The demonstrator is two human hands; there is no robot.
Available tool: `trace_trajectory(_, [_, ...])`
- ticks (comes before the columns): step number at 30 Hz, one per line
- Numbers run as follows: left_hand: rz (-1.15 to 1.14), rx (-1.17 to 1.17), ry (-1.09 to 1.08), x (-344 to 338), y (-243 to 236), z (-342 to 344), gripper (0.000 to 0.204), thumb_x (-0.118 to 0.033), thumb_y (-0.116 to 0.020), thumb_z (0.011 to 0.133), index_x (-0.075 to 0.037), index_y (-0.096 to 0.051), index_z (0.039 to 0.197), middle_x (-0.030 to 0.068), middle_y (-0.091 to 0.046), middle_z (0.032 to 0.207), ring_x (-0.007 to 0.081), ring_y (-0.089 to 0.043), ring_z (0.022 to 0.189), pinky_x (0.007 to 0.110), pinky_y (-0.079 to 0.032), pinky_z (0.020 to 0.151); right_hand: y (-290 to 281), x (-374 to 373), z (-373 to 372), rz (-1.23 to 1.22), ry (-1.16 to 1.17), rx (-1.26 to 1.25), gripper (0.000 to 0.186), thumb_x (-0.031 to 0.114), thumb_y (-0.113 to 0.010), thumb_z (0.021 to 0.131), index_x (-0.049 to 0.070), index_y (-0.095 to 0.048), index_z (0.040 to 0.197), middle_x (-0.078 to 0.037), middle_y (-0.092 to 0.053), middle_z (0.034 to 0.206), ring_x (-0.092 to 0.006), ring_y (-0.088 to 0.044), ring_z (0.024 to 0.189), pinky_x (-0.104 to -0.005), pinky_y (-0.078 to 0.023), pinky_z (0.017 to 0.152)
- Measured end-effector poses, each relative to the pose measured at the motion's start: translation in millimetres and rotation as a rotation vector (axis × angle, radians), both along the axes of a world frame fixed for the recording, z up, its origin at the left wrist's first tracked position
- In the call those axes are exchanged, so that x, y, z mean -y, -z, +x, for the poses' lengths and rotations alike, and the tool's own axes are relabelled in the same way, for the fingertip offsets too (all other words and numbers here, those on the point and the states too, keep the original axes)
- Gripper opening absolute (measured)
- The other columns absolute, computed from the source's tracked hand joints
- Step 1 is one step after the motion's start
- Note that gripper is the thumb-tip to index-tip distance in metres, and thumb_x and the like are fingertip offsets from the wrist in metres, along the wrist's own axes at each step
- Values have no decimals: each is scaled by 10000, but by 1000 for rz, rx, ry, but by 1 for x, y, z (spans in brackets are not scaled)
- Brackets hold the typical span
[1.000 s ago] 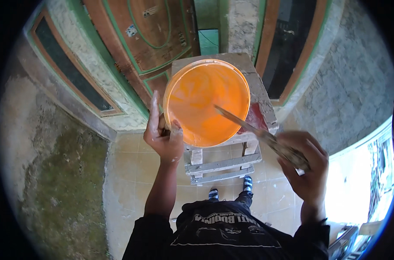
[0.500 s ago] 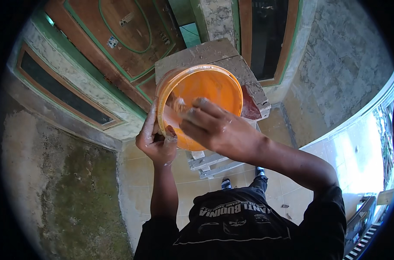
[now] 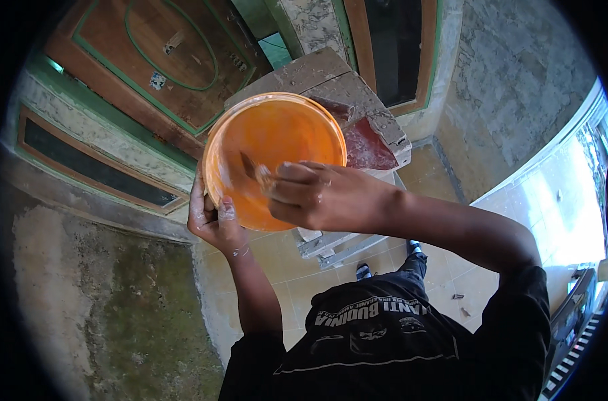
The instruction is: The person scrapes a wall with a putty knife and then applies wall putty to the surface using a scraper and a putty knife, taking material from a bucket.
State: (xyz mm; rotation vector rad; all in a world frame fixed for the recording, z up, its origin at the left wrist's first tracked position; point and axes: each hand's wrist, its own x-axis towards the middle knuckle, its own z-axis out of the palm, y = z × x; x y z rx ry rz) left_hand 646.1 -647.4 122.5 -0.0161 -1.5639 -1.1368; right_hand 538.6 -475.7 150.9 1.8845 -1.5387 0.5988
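Note:
An orange bucket point(image 3: 287, 130) is tipped so that its open mouth faces me, and whitish smears streak its inner wall. My left hand point(image 3: 218, 224) grips its lower left rim, thumb at the mouth and fingers round the outside. Inside the mouth, my right hand point(image 3: 317, 196) is closed on a small scraper point(image 3: 248, 165); its dark pointed blade is against or close to the smeared left wall. The handle is mostly covered by my fingers. White residue coats both hands. The bucket's contents, if any, cannot be made out.
Behind the bucket stands a dirty wooden scaffold bench point(image 3: 324, 70), with a dark red smeared sheet point(image 3: 369, 146) on its top. A brown door point(image 3: 116, 60) with green trim is at the far left. Rough plastered walls point(image 3: 518, 87) enclose the tiled floor point(image 3: 270, 267).
The bucket has shifted left with my left hand, and its mouth faces me more fully. The scraper's blade now shows clearly; it was blurred before. More of the red sheet is visible.

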Motion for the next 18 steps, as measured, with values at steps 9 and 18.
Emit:
trace_trajectory(9, [68, 5, -46, 3, 8, 3, 608, -182, -590, 727, 135, -447, 1226, 222, -570, 1129, 265, -593, 982, 363, -493, 837, 10, 5, 3, -18, -7, -9, 304, 103, -612, 684, 13, -561, 969, -91, -533, 999, -200, -571, 880, -306, -523, 776])
trace_trajectory(18, [-94, -158, -292, -19, 17, 3, 670, -306, -670, 805, 127, -422, 1252, 210, -637, 985, 217, -629, 851, 324, -524, 716, -9, -26, 18, 80, 172, 356, 355, 49, -611, 751, -92, -496, 1056, -147, -500, 1046, -275, -590, 891, -340, -547, 578])
